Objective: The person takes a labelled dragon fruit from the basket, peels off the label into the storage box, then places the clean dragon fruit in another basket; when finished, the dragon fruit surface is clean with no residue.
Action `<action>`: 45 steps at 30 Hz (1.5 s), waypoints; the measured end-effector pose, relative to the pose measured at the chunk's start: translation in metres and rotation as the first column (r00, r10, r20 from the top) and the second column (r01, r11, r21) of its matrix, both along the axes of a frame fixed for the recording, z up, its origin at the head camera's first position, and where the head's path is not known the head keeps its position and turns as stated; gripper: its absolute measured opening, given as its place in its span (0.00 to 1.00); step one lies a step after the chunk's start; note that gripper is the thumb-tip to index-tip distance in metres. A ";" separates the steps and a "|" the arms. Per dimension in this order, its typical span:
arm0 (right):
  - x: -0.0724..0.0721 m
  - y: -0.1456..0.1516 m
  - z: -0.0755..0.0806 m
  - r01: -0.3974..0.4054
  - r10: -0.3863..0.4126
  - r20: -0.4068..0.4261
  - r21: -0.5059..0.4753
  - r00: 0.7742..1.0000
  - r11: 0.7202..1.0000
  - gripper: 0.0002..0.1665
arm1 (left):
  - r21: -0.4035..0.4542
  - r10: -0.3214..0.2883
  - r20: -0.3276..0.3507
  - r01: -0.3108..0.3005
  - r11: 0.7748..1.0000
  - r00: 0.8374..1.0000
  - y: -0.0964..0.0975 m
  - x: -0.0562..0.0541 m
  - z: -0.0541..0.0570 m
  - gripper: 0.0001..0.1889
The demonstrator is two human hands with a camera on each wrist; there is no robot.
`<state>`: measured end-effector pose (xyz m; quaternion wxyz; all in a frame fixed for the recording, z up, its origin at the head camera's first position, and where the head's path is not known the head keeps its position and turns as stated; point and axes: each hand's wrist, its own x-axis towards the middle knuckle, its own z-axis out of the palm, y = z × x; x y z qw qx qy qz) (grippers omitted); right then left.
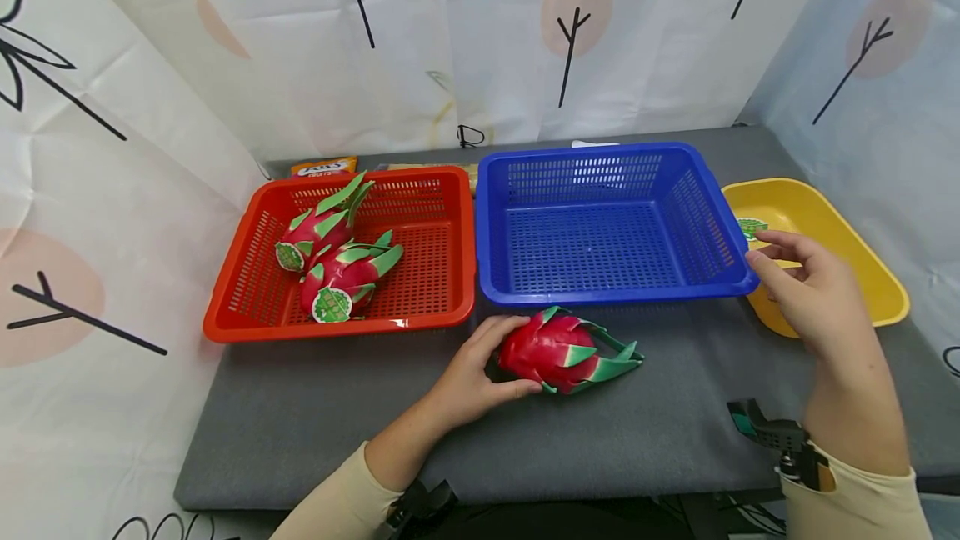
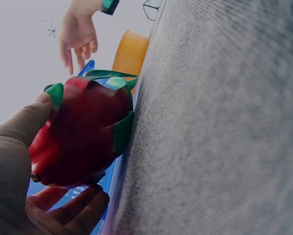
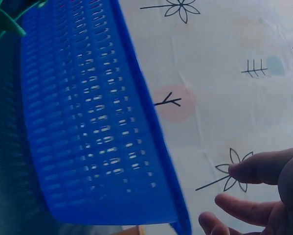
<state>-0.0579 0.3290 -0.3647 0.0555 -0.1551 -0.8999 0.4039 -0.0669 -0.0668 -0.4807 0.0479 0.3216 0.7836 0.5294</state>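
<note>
On my feed the left forearm angles inward and the right one reaches forward. I see the left hand [image 1: 471,377] curled partway around a dragon fruit [image 1: 551,351], thumb on the near side. The right hand [image 1: 817,294] hangs over the yellow basin [image 1: 862,252], fingers loosely bent and parted, gripping nothing I can see. The fruit, glossy red with green-tipped scales, lies sideways just before the blue basket [image 1: 585,248].
</note>
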 end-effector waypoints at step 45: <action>-0.010 -0.014 -0.053 0.243 -0.245 0.058 -0.474 0.968 0.846 0.37 | -0.035 -0.002 -0.022 0.001 0.999 1.000 0.022 0.005 -0.003 0.52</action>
